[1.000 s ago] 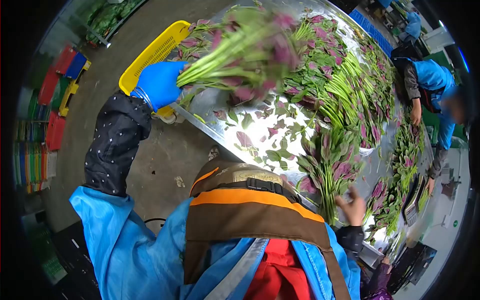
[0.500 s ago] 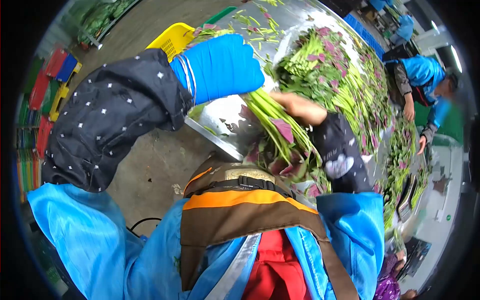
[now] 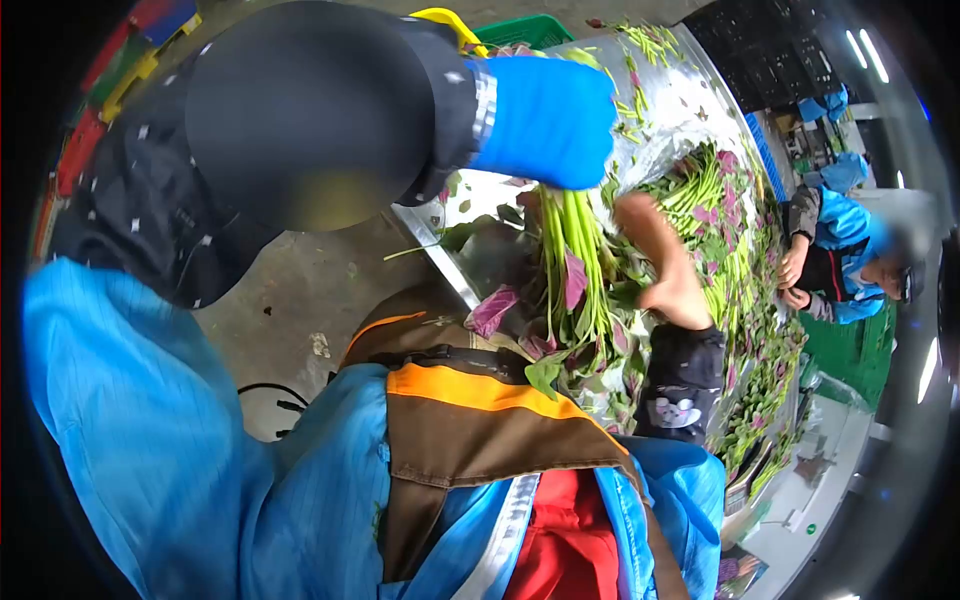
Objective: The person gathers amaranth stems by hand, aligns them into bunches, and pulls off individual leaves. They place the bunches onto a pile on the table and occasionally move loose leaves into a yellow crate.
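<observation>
The left hand (image 3: 545, 122), in a blue glove, is closed around the green stems of a leafy bunch (image 3: 570, 250), which hangs leaves-down over the near edge of the metal desk (image 3: 437, 250). The bare right hand (image 3: 672, 268) is just beside the bunch, fingers extended and thumb spread, between it and the heap of purple-and-green greens (image 3: 735, 235) on the desk; whether it touches any leaves, I cannot tell.

I log one camera, on the wearer's head, facing forward and down; field wide, bowed. Left sleeve (image 3: 140, 210) nearest the lens; left hand (image 3: 548, 120) and right hand (image 3: 672, 265) above centre; co-worker (image 3: 845, 240) farther off, frame right.
</observation>
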